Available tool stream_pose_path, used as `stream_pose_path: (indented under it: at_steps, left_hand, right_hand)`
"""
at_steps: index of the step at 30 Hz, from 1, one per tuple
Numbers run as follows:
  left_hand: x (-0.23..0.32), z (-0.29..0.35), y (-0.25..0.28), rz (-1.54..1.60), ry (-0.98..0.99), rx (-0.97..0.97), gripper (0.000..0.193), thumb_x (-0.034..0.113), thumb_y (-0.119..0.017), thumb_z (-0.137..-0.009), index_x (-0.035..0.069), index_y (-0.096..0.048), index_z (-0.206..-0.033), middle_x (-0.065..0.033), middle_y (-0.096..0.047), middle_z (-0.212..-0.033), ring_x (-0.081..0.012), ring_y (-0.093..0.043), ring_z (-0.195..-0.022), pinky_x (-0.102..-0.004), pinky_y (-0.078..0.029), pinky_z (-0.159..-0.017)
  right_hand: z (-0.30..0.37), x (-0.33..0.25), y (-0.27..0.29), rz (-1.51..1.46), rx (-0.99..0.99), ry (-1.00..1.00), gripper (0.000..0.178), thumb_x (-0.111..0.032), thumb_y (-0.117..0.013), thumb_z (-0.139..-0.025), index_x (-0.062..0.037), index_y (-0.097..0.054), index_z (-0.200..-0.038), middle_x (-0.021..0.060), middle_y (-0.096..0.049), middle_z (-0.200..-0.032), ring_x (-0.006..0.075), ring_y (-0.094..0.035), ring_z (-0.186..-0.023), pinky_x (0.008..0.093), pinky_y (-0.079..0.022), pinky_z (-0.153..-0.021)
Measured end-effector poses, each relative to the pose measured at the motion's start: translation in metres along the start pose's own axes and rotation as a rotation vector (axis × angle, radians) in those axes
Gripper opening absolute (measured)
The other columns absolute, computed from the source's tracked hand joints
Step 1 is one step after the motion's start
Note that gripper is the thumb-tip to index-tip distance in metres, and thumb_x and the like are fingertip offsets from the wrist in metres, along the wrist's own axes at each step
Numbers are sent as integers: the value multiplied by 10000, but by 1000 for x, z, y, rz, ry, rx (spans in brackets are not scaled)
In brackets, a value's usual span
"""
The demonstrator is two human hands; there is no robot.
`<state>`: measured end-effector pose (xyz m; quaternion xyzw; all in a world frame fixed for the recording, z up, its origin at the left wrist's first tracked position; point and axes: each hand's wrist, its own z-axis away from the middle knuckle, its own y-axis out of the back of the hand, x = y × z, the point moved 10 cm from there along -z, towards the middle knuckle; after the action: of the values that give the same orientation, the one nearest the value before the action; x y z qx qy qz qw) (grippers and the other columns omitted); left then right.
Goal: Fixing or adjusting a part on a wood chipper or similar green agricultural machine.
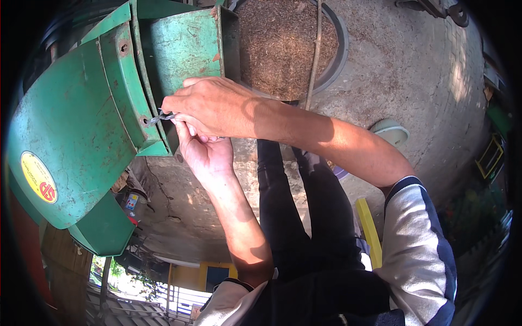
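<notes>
A twisted dark grey strip (pixel 158 118), like a strand of plastic or cord, passes through a hole in the flange (pixel 124 92) of a green metal machine (pixel 70 130). My right hand (pixel 204 100) reaches across from the right, its back upward and fingers closed at the strip's loose end. Just beneath it, my left hand (pixel 205 155) is palm up, with curled fingers and its thumb pinching close to the same end. The right hand partly hides the left fingertips. Beside both hands stands the machine's open green chute (pixel 185 46), with scratched, rusty paint.
Beyond the chute, a round tub (pixel 342 49) holds brown shredded material, with a long stick (pixel 316 54) lying across it. A pale green bowl (pixel 390 130) sits on the concrete floor (pixel 391 70) to the right. A yellow bar (pixel 370 231) is beside my legs.
</notes>
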<state>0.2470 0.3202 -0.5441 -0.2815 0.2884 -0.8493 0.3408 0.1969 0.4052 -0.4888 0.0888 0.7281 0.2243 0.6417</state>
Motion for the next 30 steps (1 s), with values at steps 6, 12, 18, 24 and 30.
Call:
stream_pose_path:
  at_steps: [6, 12, 18, 24, 30]
  left_hand:
    - [2, -5, 7, 202, -5, 59, 255, 301, -534, -1093, 91, -668, -1151, -20, -710, -1110, -122, -662, -1072, -345, -539, -1016]
    - [-5, -1, -5, 145, -55, 15, 442, 328, -479, -1111, 11, -489, -1419, -136, -578, -1384, -226, -559, -1307, -421, -451, -1149]
    - [-5, -3, -5, 215, -18, 13, 458, 331, -449, -1117, 5, -453, -1439, -155, -546, -1415, -260, -527, -1342, -453, -410, -1177]
    - [-8, -4, -5, 235, -5, -9, 446, 299, -461, -1111, 19, -430, -1457, -171, -516, -1445, -277, -504, -1363, -467, -406, -1183]
    - [-3, -12, 11, 250, -10, 21, 454, 231, -562, -1059, -39, -453, -1407, -203, -540, -1416, -300, -491, -1364, -486, -367, -1194]
  right_hand:
    - [4, -2, -3, 66, 65, 34, 282, -181, -758, -794, -66, -708, -1047, 33, -715, -1033, 196, -673, -954, 322, -548, -880]
    - [9, -10, 11, -47, 158, -80, 153, -94, -701, -835, -61, -704, -984, 70, -694, -941, 263, -614, -976, 413, -530, -895]
    - [8, -10, 13, 51, 81, -117, 160, -70, -695, -805, -67, -736, -959, 60, -688, -962, 253, -569, -1049, 449, -462, -931]
    - [1, -15, 17, 130, 81, -174, 152, -118, -677, -858, -96, -755, -986, 28, -696, -924, 239, -544, -988, 413, -447, -872]
    - [-3, 2, 0, -47, -135, -352, 165, -109, -642, -881, -81, -755, -999, 81, -739, -977, 270, -597, -1042, 430, -457, -900]
